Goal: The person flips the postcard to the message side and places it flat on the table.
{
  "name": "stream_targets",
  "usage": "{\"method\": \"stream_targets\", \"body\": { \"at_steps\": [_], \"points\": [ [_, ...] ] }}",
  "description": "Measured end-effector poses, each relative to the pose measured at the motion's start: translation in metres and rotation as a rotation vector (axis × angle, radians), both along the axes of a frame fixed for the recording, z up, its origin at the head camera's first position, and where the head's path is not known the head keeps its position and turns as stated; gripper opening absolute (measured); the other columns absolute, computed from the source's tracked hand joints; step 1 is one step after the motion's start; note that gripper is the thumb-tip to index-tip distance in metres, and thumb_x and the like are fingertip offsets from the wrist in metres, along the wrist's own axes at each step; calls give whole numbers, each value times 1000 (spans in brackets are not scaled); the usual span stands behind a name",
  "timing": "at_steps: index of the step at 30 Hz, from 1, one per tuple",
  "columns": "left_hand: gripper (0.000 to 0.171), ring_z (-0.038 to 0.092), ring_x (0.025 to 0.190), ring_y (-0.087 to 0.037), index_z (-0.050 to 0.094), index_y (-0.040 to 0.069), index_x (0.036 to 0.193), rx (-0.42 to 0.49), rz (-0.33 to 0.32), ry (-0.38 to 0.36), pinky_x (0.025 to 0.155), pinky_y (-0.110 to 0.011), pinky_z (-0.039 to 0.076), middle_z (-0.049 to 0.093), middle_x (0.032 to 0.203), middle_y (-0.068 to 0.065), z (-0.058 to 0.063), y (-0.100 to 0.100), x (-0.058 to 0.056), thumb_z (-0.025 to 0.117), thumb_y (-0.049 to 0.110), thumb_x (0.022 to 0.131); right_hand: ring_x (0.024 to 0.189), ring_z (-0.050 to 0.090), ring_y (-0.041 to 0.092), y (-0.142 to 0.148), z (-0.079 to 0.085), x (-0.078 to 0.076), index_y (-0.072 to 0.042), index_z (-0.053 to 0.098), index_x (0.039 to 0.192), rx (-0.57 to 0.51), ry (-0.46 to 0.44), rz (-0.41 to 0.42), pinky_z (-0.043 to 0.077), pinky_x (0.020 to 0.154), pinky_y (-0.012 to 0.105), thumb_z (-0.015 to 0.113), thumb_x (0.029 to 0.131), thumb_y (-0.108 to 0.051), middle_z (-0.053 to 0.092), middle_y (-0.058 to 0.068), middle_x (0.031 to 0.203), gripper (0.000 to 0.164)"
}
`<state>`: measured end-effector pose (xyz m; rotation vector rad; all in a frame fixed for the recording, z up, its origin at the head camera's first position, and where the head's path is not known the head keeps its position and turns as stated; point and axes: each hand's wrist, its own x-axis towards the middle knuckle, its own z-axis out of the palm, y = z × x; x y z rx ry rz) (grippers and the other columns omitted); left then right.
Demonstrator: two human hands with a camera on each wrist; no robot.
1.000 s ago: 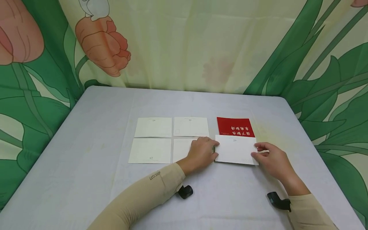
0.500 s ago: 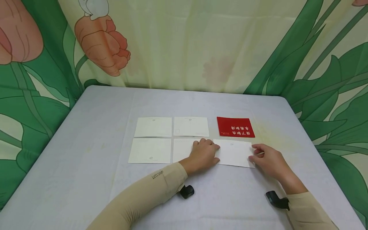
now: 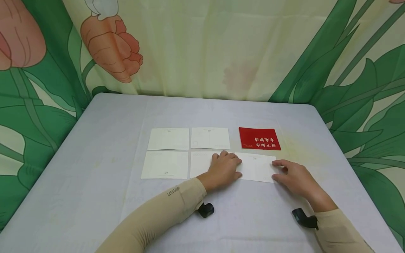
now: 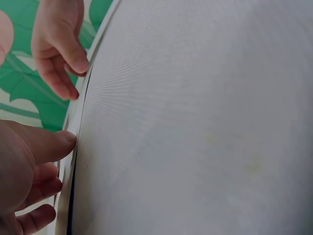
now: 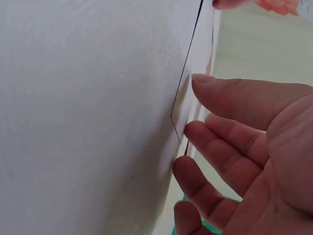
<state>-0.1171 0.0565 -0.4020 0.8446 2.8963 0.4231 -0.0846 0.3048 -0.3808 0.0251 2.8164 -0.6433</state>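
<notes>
A white card [image 3: 257,169] with a small printed mark lies on the table between my hands, slightly turned against the row beside it. My left hand [image 3: 223,168] rests at the card's left edge with thumb and forefinger, and covers part of another white card [image 3: 200,163]. At the card's right edge, my right hand [image 3: 295,178] touches with thumb and fingertips, the fingers spread apart. In the right wrist view, the right thumb [image 5: 244,100] lies on the card face near a corner. Behind the card is a red card [image 3: 259,138] with white characters.
Three more white cards lie to the left: a back-left card [image 3: 168,139], a back-right card [image 3: 210,138] and a front-left card [image 3: 164,166]. A white cloth covers the table [image 3: 104,196]. A flower-printed curtain [image 3: 202,49] hangs behind it.
The white card has come down from over the red card's lower edge toward me and left, and lies beside the others. My right hand has shifted left with it, its fingers spreading.
</notes>
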Motion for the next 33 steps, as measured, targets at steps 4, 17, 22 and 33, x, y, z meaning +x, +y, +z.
{"method": "stream_targets", "body": {
  "at_steps": [4,17,22,33],
  "points": [
    [41,49,115,-18,67,23,131,0,-4,9,85,-37,37,62,131,7,1,-1,0,70,38,93,118,51,52,0,-1,0,2,56,137,21,16,18,48,90,63,75,87,-22,53,35,133,59],
    [37,50,111,-18,69,22,129,19,-22,-20,81,-36,35,66,127,10,2,-1,-2,70,35,93,121,48,54,0,0,-2,3,57,137,56,10,14,46,90,65,75,86,-18,52,37,133,58],
    [37,49,109,-18,70,22,127,32,-24,-26,81,-36,34,66,126,10,2,-2,-2,72,35,92,119,49,54,0,1,-1,3,57,136,60,16,22,46,89,65,74,87,-17,52,37,132,56],
    [38,49,106,-17,71,22,126,49,-15,-27,81,-37,33,67,124,10,2,-4,-2,73,36,91,122,47,55,1,-3,-2,3,58,136,47,35,35,44,91,67,73,88,-16,51,36,134,54]
  ]
}}
